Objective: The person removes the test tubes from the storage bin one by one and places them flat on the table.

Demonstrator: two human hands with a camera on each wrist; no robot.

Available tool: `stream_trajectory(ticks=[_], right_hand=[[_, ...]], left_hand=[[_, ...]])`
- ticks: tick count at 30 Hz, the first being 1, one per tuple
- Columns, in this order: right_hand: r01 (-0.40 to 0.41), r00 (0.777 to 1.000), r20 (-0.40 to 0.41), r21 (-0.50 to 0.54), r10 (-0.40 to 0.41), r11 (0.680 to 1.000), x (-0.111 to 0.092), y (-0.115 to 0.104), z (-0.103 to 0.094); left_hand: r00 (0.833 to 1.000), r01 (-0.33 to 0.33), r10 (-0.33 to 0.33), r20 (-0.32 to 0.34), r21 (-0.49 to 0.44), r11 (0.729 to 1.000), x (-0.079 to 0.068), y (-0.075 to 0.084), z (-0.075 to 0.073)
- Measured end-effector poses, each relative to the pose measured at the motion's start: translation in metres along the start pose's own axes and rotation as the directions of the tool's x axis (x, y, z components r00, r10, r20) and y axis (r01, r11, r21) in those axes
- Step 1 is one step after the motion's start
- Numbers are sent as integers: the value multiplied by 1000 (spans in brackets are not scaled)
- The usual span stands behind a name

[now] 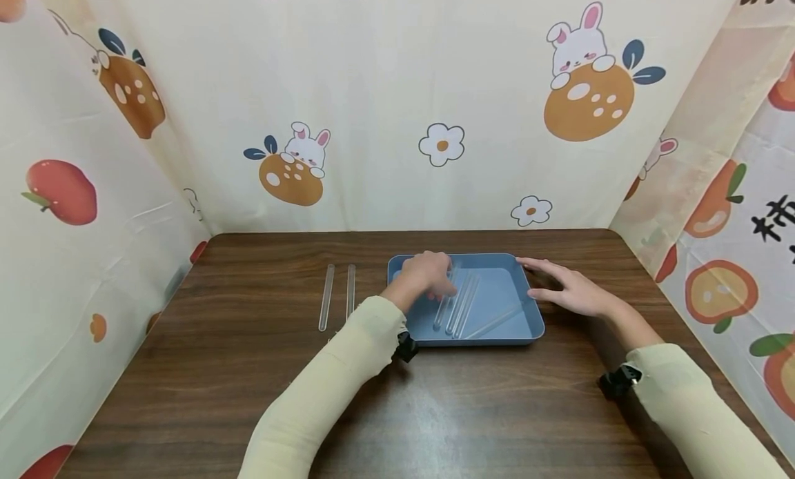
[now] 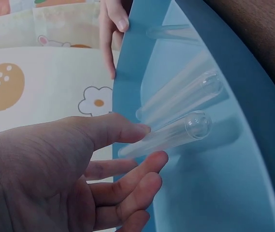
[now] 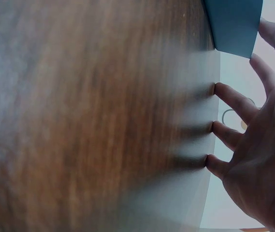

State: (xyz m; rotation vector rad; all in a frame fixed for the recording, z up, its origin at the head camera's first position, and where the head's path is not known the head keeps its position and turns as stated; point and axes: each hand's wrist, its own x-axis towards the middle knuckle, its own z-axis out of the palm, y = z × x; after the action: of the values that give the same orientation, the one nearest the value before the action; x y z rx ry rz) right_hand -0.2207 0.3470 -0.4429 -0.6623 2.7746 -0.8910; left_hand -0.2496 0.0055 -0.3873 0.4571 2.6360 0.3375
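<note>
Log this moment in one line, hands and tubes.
Left hand: at clear tube in blue tray; right hand: touching tray; two tubes: on table

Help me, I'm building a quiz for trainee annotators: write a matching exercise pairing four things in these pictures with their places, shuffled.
1. Two clear, round-ended tubes
2. Bare left hand
3. Bare right hand
4. Brown wood-grain table

A. At the right rim of the blue rectangular tray
B. Beneath the tray
C. Left of the tray
D. Over clear tubes lying in the tray

Pairs: 1-C; 2-D; 3-A; 4-B
</note>
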Motion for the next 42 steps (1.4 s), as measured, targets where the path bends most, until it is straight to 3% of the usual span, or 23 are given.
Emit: stream_trajectory(ticks=[2,10,19,42], right_hand=[[0,1000,-1,-1,0,1000,0,0,0],[-5,1000,0,8,5,1000,1,0,0],[4,1000,0,1,-4,1000,1,-1,0],[0,1000,-1,10,0,1000,1,3,1]], left_hand=[[1000,-6,6,-16,2,1000,-8,3,-4],[1000,-1,1,-12,2,1000,-3,3,-5],[999,-14,14,-36,-14,1000,-22,4,-11],[996,-19,15,-84,-48,999,-36,-11,-15]])
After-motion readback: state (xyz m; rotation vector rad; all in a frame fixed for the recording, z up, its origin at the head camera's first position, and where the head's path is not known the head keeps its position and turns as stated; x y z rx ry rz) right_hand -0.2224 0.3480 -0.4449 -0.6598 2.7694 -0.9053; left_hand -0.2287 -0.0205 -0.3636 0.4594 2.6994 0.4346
